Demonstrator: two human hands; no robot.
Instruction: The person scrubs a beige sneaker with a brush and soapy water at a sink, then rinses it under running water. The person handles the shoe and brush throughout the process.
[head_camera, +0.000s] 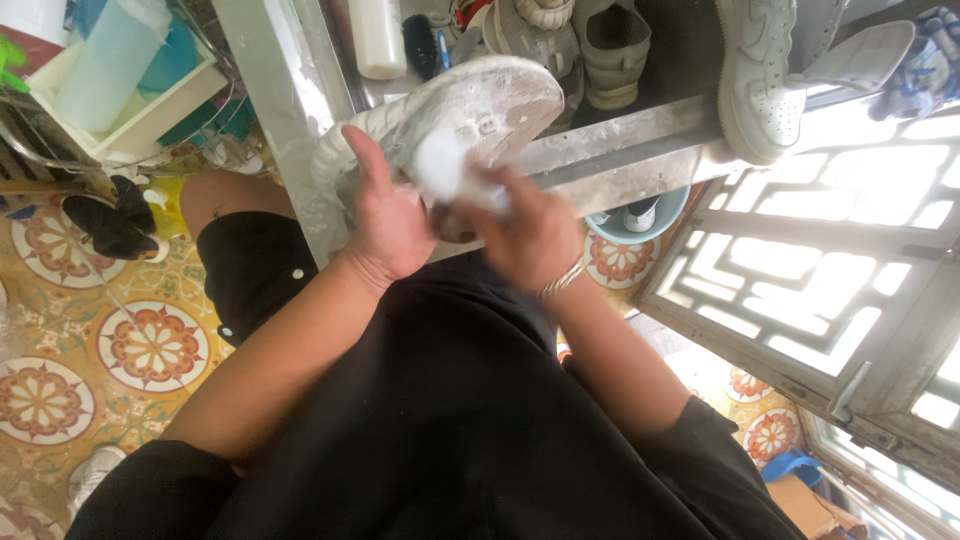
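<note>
My left hand (385, 215) grips a white sneaker (470, 110) from the side, sole turned up toward me, thumb raised along its edge. My right hand (530, 235), with a metal bracelet at the wrist, is blurred and holds a small white cloth or sponge (445, 170) pressed against the sole. The shoe is held in front of my black clothing, just before a metal shelf (620, 150).
The metal shelf carries more white shoes (760, 80), a white bottle (378, 35) and a brush. A blue bowl (640, 225) sits under it. A patterned tile floor (120, 340) lies left, a white lattice window frame (820, 270) right.
</note>
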